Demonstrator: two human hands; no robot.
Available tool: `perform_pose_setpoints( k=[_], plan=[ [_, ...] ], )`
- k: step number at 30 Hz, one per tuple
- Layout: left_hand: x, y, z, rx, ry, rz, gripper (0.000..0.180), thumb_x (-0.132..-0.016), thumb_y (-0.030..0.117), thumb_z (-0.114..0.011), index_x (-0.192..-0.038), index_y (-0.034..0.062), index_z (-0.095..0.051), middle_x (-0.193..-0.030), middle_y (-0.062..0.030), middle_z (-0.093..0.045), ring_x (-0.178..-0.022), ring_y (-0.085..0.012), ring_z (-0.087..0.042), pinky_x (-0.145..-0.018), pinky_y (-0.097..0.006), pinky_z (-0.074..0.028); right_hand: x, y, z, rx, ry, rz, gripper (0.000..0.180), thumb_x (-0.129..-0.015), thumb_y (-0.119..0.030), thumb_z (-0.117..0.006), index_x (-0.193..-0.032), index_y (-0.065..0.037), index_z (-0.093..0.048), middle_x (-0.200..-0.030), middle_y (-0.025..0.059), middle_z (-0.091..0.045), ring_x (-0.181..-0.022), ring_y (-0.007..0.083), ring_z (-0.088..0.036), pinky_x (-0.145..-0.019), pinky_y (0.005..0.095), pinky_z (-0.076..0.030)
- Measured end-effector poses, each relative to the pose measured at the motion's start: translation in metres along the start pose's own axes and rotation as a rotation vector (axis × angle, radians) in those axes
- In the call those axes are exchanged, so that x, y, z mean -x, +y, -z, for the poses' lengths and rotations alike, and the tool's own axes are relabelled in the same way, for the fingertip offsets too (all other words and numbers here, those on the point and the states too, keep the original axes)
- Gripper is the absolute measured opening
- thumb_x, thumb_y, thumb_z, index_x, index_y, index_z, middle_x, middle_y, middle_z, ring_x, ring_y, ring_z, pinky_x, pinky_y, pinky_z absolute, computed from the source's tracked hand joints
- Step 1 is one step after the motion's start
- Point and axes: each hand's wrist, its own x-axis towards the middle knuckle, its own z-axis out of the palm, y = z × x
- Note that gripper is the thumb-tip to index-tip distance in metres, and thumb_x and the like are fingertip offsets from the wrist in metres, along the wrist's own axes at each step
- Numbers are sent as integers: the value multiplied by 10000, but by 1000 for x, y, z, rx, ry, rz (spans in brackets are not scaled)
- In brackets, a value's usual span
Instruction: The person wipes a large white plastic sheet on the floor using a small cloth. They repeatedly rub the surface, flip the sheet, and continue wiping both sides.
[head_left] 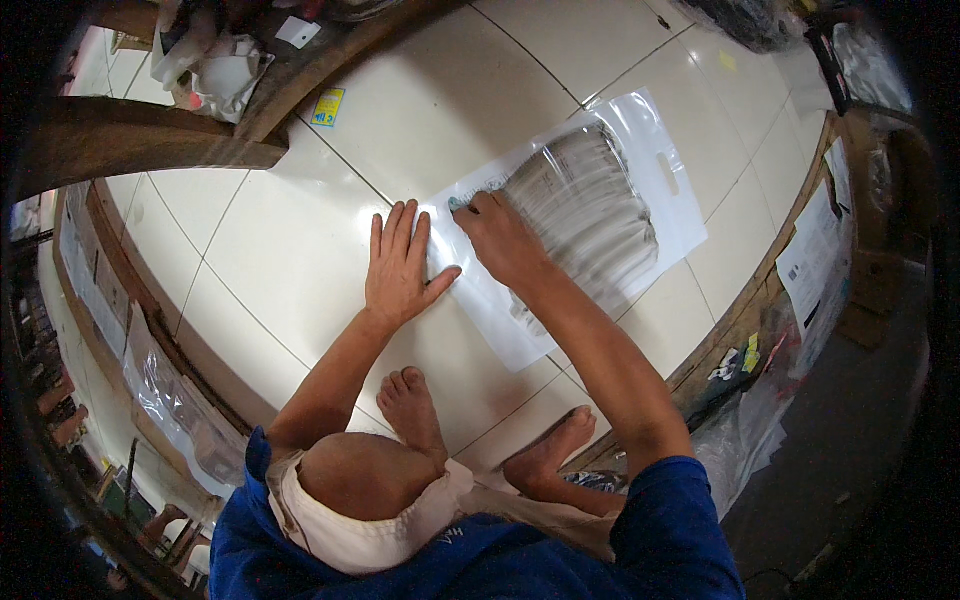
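Note:
A white plastic bag [672, 228] with a punched-out handle slot lies flat on the tiled floor, tilted to the right. Streaky dark grey smears [585, 200] cover most of its middle. My right hand [502, 238] is closed, its fingertips down on the smeared sheet near its left edge. A small bluish-green wad [455, 203] pokes out from those fingers; most of it is hidden, and I cannot tell its material. Palm down and fingers stretched, my left hand [400, 268] rests at the bag's left edge, its thumb pointing toward the bag.
Pale tiles [290, 240] surround the bag. A curved wooden frame [180, 140] holding plastic-wrapped items stands at the upper left. A small yellow-and-blue label [327, 107] lies beside it. Along the right runs a wooden edge [745, 325] with papers and clear plastic. My bare feet [410, 405] are close below.

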Motion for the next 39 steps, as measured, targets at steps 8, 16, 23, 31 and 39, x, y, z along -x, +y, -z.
perform_pose_setpoints(
  k=[8, 16, 23, 31, 39],
  plan=[
    [1, -3, 3, -22, -17, 8, 816, -794, 525, -657, -1315, -66, -441, -1434, -242, -359, -1363, -392, -295, -1125, -568, -182, -14, 88, 42, 155, 138, -180, 220, -855, -150, -539, -1035, -65, -633, -1067, 197, -587, -1017, 361, -565, -863, 457, -502],
    [3, -3, -4, -5, 4, -1, 842, -778, 527, -669, -1320, -65, -417, -1424, -249, -355, -1356, -411, -289, -1119, -584, -183, -16, -4, -13, -147, 180, -126, 162, -786, -59, -576, -918, 15, -636, -910, 205, -596, -952, 325, -587, -839, 420, -493],
    [1, 0, -3, -7, 40, -21, 830, -768, 522, -687, -1305, -57, -435, -1409, -250, -372, -1335, -422, -316, -1103, -596, -210, -18, 66, -17, -164, 338, -350, 275, -821, -110, -560, -1072, 2, -581, -1042, 243, -618, -1014, 391, -588, -866, 446, -492],
    [0, 0, -4, 11, -3, 12, 856, -732, 507, -713, -1295, -75, -432, -1413, -268, -357, -1352, -428, -283, -1123, -591, -168, -12, 59, 11, -282, 307, -256, 237, -871, -195, -524, -911, -2, -656, -965, 250, -639, -940, 366, -599, -874, 465, -477],
    [-7, 7, 2, -15, -29, -9, 834, -760, 516, -697, -1309, -56, -435, -1410, -251, -376, -1341, -425, -317, -1105, -593, -203, -13, 149, 12, -47, 374, -306, 203, -859, -165, -555, -972, -14, -631, -900, 212, -602, -862, 369, -586, -782, 494, -481]
  ],
)
